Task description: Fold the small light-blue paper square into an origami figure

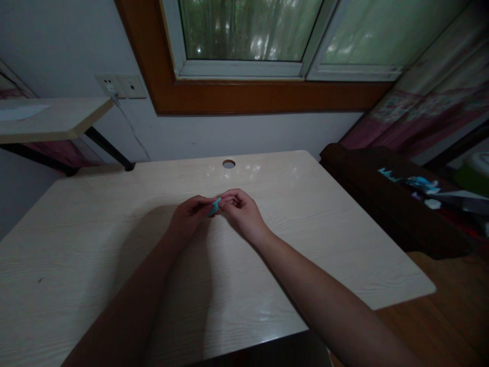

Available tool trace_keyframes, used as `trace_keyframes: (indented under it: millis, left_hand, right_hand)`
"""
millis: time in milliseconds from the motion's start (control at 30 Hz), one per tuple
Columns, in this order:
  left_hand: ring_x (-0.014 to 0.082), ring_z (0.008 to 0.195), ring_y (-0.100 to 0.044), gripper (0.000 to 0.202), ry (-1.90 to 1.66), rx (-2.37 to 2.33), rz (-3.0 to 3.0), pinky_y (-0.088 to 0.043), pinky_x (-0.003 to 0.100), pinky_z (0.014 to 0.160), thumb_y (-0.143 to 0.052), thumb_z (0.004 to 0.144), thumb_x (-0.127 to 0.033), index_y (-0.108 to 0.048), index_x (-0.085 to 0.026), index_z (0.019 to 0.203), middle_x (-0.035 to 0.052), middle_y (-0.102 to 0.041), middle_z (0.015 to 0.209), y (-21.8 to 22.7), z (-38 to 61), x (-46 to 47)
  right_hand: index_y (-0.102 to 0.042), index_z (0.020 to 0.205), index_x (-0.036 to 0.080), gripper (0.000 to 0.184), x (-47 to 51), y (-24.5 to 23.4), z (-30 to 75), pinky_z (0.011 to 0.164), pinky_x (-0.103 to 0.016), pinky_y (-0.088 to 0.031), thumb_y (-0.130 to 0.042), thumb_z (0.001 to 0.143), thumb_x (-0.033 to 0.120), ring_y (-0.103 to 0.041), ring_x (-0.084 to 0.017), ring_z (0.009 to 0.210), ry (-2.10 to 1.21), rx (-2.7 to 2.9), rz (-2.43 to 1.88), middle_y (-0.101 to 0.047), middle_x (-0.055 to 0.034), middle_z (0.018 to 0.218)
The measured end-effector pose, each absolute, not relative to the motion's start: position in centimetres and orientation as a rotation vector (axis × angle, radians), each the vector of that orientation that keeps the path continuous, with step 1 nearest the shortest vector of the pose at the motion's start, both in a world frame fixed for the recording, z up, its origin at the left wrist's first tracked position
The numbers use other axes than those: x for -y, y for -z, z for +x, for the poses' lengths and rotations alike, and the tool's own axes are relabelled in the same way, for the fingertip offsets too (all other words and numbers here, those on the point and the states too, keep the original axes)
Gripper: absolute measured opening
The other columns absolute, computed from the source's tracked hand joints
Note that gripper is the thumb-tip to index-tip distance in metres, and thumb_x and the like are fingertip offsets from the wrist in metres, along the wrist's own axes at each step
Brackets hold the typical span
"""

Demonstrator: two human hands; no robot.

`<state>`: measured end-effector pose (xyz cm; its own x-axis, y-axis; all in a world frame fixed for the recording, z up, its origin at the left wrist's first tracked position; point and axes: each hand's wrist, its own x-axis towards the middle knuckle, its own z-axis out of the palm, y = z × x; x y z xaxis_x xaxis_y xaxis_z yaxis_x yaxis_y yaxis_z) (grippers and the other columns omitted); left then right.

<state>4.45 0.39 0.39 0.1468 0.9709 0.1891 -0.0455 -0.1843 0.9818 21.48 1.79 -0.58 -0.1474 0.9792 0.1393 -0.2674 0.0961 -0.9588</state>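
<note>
Between my two hands is a small light-blue piece (pixel 215 206), too small and too covered by fingers for me to tell its kind. My left hand (pixel 190 215) pinches it from the left, thumb and fingers closed on it. From the other side my right hand (pixel 243 210) grips the same piece with its fingertips, the fingers curled. Both hands are over the middle of a pale wood-grain desk (pixel 324 244), towards its far part.
A round cable hole (pixel 228 164) lies behind my hands. At the back left a raised shelf (pixel 57 120) stands on black legs, near a wall socket (pixel 121 86) with a cord. Beyond the right edge, a dark wooden piece of furniture (pixel 367 193) carries assorted items.
</note>
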Motion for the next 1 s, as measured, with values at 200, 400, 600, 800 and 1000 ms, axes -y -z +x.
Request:
trace_keyframes:
  millis: [200,400,600,800,1000]
  left_hand:
    - [0.0174,0.079,-0.069,0.021,-1.249,-0.984,1.383,-0.058,0.033,0.076,-0.067,0.084,-0.033,-0.073,-0.018,0.097,0.0051,-0.074,0.089,-0.6,4.5,-0.1]
    - [0.0169,0.079,-0.069,0.024,-1.239,-0.996,1.397,-0.058,0.031,0.074,-0.071,0.081,-0.034,-0.073,-0.017,0.097,0.0058,-0.074,0.09,-0.8,4.6,0.0]
    - [0.0186,0.078,-0.072,0.029,-1.235,-1.033,1.399,-0.06,0.033,0.075,-0.079,0.072,-0.035,-0.071,-0.018,0.094,0.0054,-0.076,0.088,0.1,4.6,-0.5]
    - [0.0198,0.081,-0.072,0.028,-1.261,-1.043,1.405,-0.06,0.037,0.08,-0.079,0.073,-0.038,-0.07,-0.019,0.092,0.0045,-0.075,0.089,0.4,4.4,-0.7]
    - [0.0156,0.071,-0.07,0.028,-1.292,-1.104,1.444,-0.058,0.027,0.068,-0.081,0.071,-0.036,-0.067,-0.019,0.089,0.001,-0.072,0.078,0.2,4.3,-0.9]
  right_hand:
    - [-0.064,0.09,0.021,0.02,-1.8,0.6,21.5,0.073,-0.031,-0.052,-0.074,0.074,0.026,-0.063,-0.014,0.071,-1.34,1.188,-0.853,-0.066,0.0005,0.077]
    - [-0.064,0.09,0.021,0.019,-1.7,0.5,21.6,0.073,-0.031,-0.051,-0.073,0.074,0.026,-0.063,-0.014,0.071,-1.337,1.191,-0.852,-0.066,0.0001,0.078]
    - [-0.064,0.089,0.022,0.02,-1.7,0.6,21.5,0.071,-0.031,-0.052,-0.074,0.073,0.029,-0.063,-0.014,0.07,-1.338,1.201,-0.869,-0.066,0.0001,0.077]
    - [-0.065,0.09,0.022,0.022,-1.7,0.7,21.5,0.074,-0.031,-0.053,-0.076,0.073,0.031,-0.064,-0.014,0.073,-1.329,1.218,-0.867,-0.067,-0.0006,0.08]
    - [-0.065,0.091,0.022,0.027,-1.8,0.6,21.5,0.076,-0.031,-0.054,-0.079,0.069,0.029,-0.064,-0.014,0.076,-1.338,1.233,-0.87,-0.068,-0.0008,0.082]
